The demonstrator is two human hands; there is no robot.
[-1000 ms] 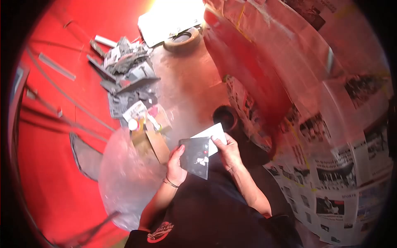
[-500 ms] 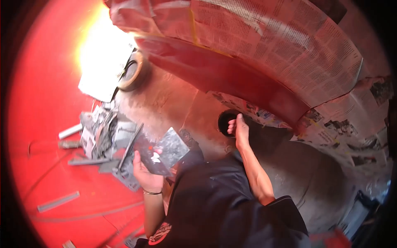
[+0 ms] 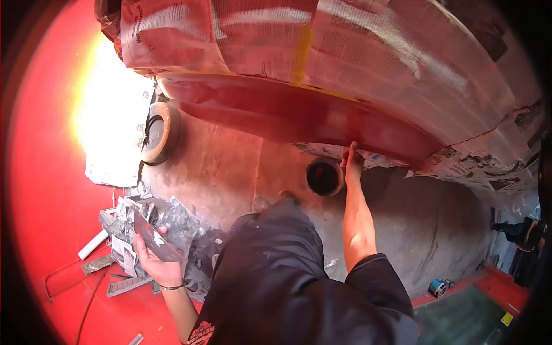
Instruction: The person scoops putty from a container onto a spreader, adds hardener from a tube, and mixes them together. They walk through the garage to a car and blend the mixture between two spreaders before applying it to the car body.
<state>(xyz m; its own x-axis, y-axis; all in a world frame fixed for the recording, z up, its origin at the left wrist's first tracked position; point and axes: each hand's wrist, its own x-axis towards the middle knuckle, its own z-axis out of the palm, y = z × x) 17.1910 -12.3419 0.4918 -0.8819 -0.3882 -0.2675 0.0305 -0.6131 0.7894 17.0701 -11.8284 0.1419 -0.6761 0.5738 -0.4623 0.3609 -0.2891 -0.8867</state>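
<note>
In my left hand (image 3: 156, 267) is a thin dark plate (image 3: 154, 238) with a small white patch on its face, tilted on edge. The fingers grip it from below and behind. A crumpled translucent sheet (image 3: 179, 217) shows just beyond the plate. My right hand (image 3: 352, 158) is raised to the lower edge of the dull red curved panel (image 3: 299, 115), its fingers curled and one digit pointing up over the red surface. Whether something small sits in those fingers I cannot tell. Sheets of newspaper (image 3: 253, 43) taped with yellow tape (image 3: 303, 54) cover the area above the panel.
A black bucket (image 3: 324, 176) stands on the floor just left of my right hand. At the left are a tire (image 3: 160, 133), a brightly lit white sheet (image 3: 118, 129), and scraps around a grey strip (image 3: 129, 286). A blue roll-like item (image 3: 440, 287) lies at lower right.
My right hand has risen from over the bucket to the red panel's lower edge. The left hand has moved down and left, with the plate turned more edge-on. The view has shifted.
</note>
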